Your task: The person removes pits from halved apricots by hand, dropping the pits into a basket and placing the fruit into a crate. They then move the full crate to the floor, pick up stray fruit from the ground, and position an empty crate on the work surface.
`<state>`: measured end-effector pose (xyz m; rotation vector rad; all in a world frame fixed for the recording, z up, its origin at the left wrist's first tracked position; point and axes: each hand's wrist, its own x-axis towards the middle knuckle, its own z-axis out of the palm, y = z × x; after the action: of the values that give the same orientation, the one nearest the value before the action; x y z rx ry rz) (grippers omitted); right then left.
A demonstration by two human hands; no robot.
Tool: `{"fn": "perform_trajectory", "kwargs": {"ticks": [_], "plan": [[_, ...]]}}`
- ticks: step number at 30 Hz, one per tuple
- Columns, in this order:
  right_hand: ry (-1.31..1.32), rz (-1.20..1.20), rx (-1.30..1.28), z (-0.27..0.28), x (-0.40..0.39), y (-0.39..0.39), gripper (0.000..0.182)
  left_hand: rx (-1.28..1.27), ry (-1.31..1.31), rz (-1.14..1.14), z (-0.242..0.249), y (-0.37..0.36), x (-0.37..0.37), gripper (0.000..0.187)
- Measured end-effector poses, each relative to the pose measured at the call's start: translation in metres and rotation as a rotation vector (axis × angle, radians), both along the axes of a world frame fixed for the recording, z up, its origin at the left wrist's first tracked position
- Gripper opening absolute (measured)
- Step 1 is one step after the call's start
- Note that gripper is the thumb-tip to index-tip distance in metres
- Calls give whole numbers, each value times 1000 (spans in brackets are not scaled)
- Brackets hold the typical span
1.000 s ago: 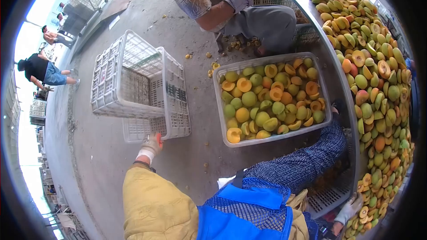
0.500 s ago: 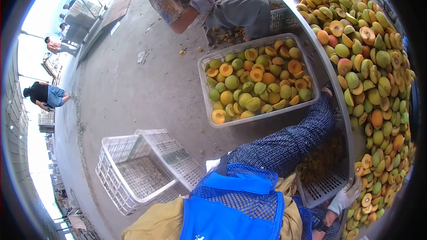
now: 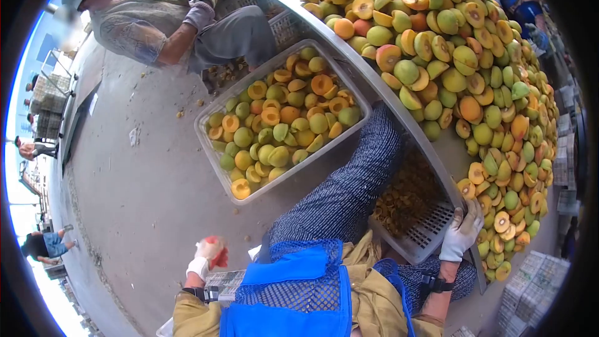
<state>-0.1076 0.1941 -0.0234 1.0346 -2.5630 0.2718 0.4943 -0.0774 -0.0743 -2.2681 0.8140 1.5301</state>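
My right hand (image 3: 462,231), in a white glove, has its fingers wrapped over the metal rim (image 3: 430,150) of the table. Close to those fingers lie halved yellow-green stone fruits (image 3: 493,168), like apricots or peaches, heaped on the tabletop. At the lower left, my left hand (image 3: 209,257) is raised over the floor. It wears a white glove with red at the palm side; blur hides whether the red is the glove or something held. Between my legs and the table, a plastic crate (image 3: 417,251) contains brown-orange scraps.
A large pale crate (image 3: 219,165) full of halved fruit stands on the floor ahead. Beyond it sits a co-worker (image 3: 140,25) with gloved hands at the table. Part of a white crate (image 3: 228,279) shows beside my left wrist. Stacked crates (image 3: 530,287) stand at the right.
My view has swung to the right, so the fruit crate and co-worker appear farther left. My left hand has come into view. My right hand is still at the table's rim.
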Motion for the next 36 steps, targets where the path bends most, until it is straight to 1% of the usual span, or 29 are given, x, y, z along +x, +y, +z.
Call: {"fn": "perform_trajectory", "kwargs": {"ticks": [1, 2, 3, 4, 6, 7, 8, 10, 12, 13, 14, 15, 16, 17, 20, 23, 25, 26, 28, 29, 32, 35, 36], "plan": [[-4, 17, -14, -1, -2, 1, 39, -444, 103, 107, -38, -22, 20, 35], [-14, 21, -33, 0, -1, -2, 37, -750, 162, 28, -96, -53, 47, 40], [-18, 15, -51, 3, 2, -5, 35, -1053, 242, -52, -136, -80, 54, 45], [-16, 4, -69, 7, 4, -6, 34, -959, 263, 62, -135, -98, 30, 49], [-113, -22, -126, 15, 2, -7, 28, -759, 292, 285, -103, -124, -44, 56], [-132, -37, -159, 14, -5, -4, 24, -761, 398, 409, -92, -119, -76, 55], [-149, -81, -197, 18, -3, -5, 23, -862, 480, 336, -168, -129, -65, 51], [-220, -128, -248, 14, -7, -12, 21, -1000, 393, 391, -166, -129, -81, 39], [-118, -157, -228, 6, -7, -11, 20, -1122, 115, 310, -168, -122, -99, 34], [-85, -172, -203, 5, -6, -13, 20, -1112, 103, 331, -164, -121, -102, 34], [-54, -184, -174, 3, -6, -12, 20, -1072, 49, 287, -160, -119, -102, 35], [32, -134, -148, 3, -9, -15, 22, -1033, -3, 241, -157, -118, -101, 35], [37, -148, -150, 0, -9, -17, 22, -997, -50, 186, -153, -121, -102, 37], [41, -171, -151, -3, -8, -18, 22, -1058, -121, 140, -150, -120, -105, 38], [79, -176, -154, -4, -9, -18, 22, -1096, -24, 222, -136, -115, -117, 38], [103, -185, -168, -3, -6, -22, 22, -1038, 46, 258, -132, -116, -117, 36], [100, -184, -186, -1, -6, -24, 22, -960, -151, 129, -124, -119, -118, 35], [143, -183, -168, -3, -7, -22, 22, -917, -245, 64, -121, -119, -121, 35], [131, -193, -170, -1, -4, -22, 22, -1036, -112, 123, -128, -114, -121, 42], [166, -166, -161, 1, -4, -22, 22, -1098, -45, 162, -131, -112, -117, 46], [143, -197, -171, -3, -6, -22, 21, -1015, -101, 142, -146, -119, -109, 48], [121, -190, -184, -5, -7, -21, 21, -939, -121, 139, -141, -120, -108, 46], [97, -196, -187, -4, -7, -21, 21, -956, -103, 149, -140, -117, -106, 46]]}}
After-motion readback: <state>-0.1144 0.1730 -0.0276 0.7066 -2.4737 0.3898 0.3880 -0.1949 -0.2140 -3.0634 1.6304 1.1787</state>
